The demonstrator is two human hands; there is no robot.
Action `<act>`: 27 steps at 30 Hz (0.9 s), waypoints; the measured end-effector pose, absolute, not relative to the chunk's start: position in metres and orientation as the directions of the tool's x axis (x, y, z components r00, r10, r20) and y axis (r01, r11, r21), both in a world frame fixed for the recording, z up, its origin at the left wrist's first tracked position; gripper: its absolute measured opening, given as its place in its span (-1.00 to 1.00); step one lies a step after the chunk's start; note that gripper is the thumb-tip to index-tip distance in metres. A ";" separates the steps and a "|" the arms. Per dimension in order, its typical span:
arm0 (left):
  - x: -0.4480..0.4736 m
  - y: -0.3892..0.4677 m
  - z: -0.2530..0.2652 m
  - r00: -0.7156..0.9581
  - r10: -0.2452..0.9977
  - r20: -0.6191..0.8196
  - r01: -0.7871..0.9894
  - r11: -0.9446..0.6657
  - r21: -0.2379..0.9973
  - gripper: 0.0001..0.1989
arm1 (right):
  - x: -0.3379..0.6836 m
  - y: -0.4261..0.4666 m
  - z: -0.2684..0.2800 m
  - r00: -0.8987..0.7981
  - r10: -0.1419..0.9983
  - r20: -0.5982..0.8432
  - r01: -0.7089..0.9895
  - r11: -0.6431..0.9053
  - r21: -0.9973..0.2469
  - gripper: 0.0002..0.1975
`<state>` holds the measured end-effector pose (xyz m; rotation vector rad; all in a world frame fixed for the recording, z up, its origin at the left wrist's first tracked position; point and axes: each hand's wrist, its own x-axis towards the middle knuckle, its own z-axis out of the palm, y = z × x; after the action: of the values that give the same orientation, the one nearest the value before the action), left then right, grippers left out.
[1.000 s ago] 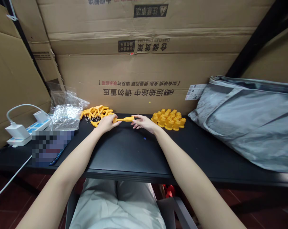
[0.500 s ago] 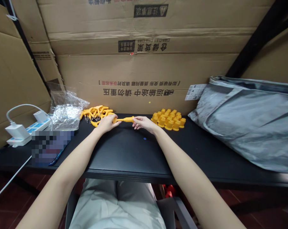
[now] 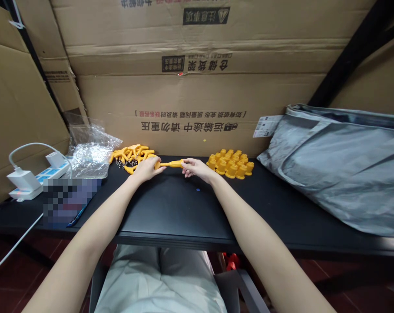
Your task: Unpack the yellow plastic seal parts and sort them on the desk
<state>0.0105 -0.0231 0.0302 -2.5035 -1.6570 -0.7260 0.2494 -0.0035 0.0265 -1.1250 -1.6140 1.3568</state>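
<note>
My left hand (image 3: pixel 146 169) is closed around the left end of a yellow plastic piece with a ridged, screw-like shaft (image 3: pixel 174 164). At the other end, the fingertips of my right hand (image 3: pixel 197 168) pinch its smooth, wider tip. The piece lies level between both hands, just above the black table (image 3: pixel 170 208). Behind my left hand is a pile of yellow branched plastic parts with small metal chains (image 3: pixel 128 153). To the right of my right hand stand several yellow cup-shaped plastic parts (image 3: pixel 231 165), grouped closely. My left fingers hide part of the held piece.
At the left are a white power strip with chargers (image 3: pixel 37 180), clear plastic bags (image 3: pixel 89 154) and a blurred-out dark item (image 3: pixel 71 202). A grey fabric bag (image 3: pixel 340 169) fills the right side. Cardboard (image 3: pixel 183 95) walls the back.
Both hands stay almost where they were, still gripping the yellow piece. The fingers of my right hand have shifted slightly on its tip.
</note>
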 end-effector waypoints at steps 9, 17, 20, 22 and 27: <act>0.011 -0.023 0.030 0.314 0.863 0.395 0.881 -0.421 0.218 -0.66 | 0.247 -0.004 0.028 -0.334 0.942 -0.021 0.180 0.042 -0.983 -0.76; 0.010 -0.022 0.028 0.324 0.867 0.379 0.883 -0.421 0.209 -0.65 | 0.246 -0.003 0.027 -0.298 0.953 -0.052 0.192 0.007 -0.981 -0.76; 0.008 -0.019 0.025 0.341 0.855 0.392 0.874 -0.442 0.203 -0.64 | 0.245 -0.004 0.028 -0.289 0.955 -0.062 0.177 -0.010 -0.984 -0.78; 0.007 -0.018 0.023 0.349 0.849 0.396 0.872 -0.449 0.196 -0.62 | 0.244 -0.005 0.029 -0.278 0.958 -0.069 0.166 -0.022 -0.986 -0.80; 0.005 -0.015 0.020 0.365 0.842 0.396 0.863 -0.466 0.195 -0.61 | 0.242 -0.007 0.032 -0.248 0.965 -0.088 0.126 -0.058 -0.990 -0.84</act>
<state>0.0053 -0.0153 0.0204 -2.5577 -1.5987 -0.6984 0.2423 -0.0072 0.0316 -1.2205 -1.4521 1.3965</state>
